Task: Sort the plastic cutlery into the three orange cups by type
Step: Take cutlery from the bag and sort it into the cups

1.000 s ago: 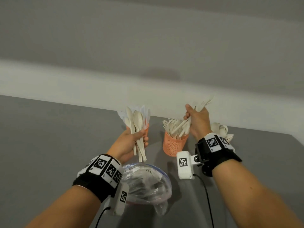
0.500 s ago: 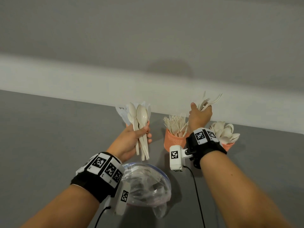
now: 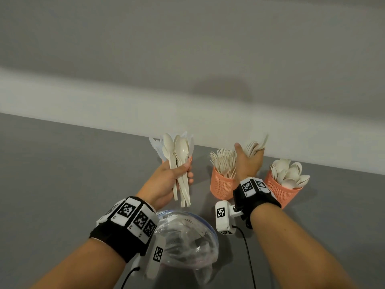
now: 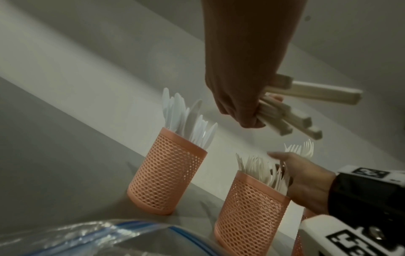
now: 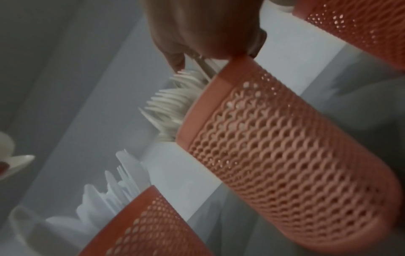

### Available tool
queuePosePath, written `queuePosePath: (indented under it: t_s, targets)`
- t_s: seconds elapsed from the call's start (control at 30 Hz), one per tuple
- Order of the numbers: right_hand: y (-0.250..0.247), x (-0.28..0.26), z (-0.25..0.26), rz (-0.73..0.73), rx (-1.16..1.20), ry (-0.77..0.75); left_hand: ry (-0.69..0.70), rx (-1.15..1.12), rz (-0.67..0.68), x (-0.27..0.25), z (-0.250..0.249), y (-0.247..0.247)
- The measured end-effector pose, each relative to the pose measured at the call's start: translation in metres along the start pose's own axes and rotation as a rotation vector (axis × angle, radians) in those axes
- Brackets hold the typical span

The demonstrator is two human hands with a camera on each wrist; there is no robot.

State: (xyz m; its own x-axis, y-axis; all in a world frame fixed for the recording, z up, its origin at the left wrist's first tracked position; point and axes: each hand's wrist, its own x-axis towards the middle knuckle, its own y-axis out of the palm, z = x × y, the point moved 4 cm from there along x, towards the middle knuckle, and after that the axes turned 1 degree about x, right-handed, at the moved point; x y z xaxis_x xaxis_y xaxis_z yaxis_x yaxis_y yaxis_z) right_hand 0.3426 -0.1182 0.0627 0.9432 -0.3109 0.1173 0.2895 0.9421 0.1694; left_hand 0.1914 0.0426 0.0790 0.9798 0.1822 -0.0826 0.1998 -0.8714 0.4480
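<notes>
Three orange mesh cups stand by the wall. The knife cup (image 4: 166,173) is on the left, mostly hidden behind my left hand in the head view. The fork cup (image 3: 221,185) is in the middle and the spoon cup (image 3: 281,191) on the right. My left hand (image 3: 183,170) grips a bundle of beige spoons (image 3: 181,151) by the handles, bowls up, in front of the knife cup. My right hand (image 3: 252,153) holds a few forks (image 3: 255,144), tines up, at the right rim of the fork cup.
A crumpled clear plastic bag with a blue zip edge (image 3: 187,232) lies on the grey table (image 3: 62,184) near me, between my forearms. A pale wall (image 3: 187,59) rises right behind the cups. Camera cables trail from both wrists.
My right hand has shifted with its forks from over the fork cup to that cup's right rim, uncovering the spoon cup. The left hand has kept its spoons almost still.
</notes>
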Motion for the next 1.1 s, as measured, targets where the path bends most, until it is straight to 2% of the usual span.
queuePosePath:
  t_s: [0.13, 0.27, 0.47, 0.57, 0.63, 0.7, 0.73, 0.8, 0.87, 0.97, 1.03, 1.1]
  targets:
    - [-0.002, 0.000, 0.013, 0.137, 0.108, -0.038, -0.011, -0.030, 0.011, 0.003, 0.002, 0.000]
    - [-0.005, -0.004, 0.020, 0.156, -0.020, -0.237, -0.049, -0.081, 0.069, 0.009, 0.007, 0.001]
    - [-0.008, -0.009, 0.004, 0.405, -0.508, -0.396, -0.015, 0.007, 0.113, 0.005, 0.005, 0.014]
    - [-0.007, -0.008, 0.013, 0.478, -0.822, -0.385, 0.005, 0.064, 0.127, 0.003, 0.005, 0.020]
    - [-0.008, -0.016, 0.030, 0.474, -0.812, -0.415, 0.042, 0.123, 0.118, 0.002, 0.003, 0.023]
    - [-0.008, -0.034, 0.052, 0.498, -0.598, -0.443, 0.078, 0.205, 0.098, 0.001, 0.003, 0.025]
    - [-0.007, -0.046, 0.061, 0.563, -0.462, -0.389, 0.094, 0.248, 0.093, 0.000, 0.002, 0.027]
    - [-0.001, -0.080, 0.072, 0.794, -0.271, -0.178, 0.120, 0.343, 0.105, -0.003, 0.001, 0.037]
    - [0.005, -0.103, 0.072, 0.929, -0.295, -0.074, 0.119, 0.483, 0.100, -0.007, 0.003, 0.049]
    - [0.000, -0.107, 0.070, 0.825, -0.292, -0.010, 0.056, 0.648, 0.091, -0.011, 0.010, 0.057]
    - [-0.010, -0.105, 0.068, 0.775, -0.219, 0.068, -0.014, 0.691, 0.185, -0.013, 0.017, 0.066]
    - [-0.018, -0.105, 0.069, 0.768, -0.176, 0.093, -0.027, 0.754, 0.215, -0.015, 0.022, 0.074]
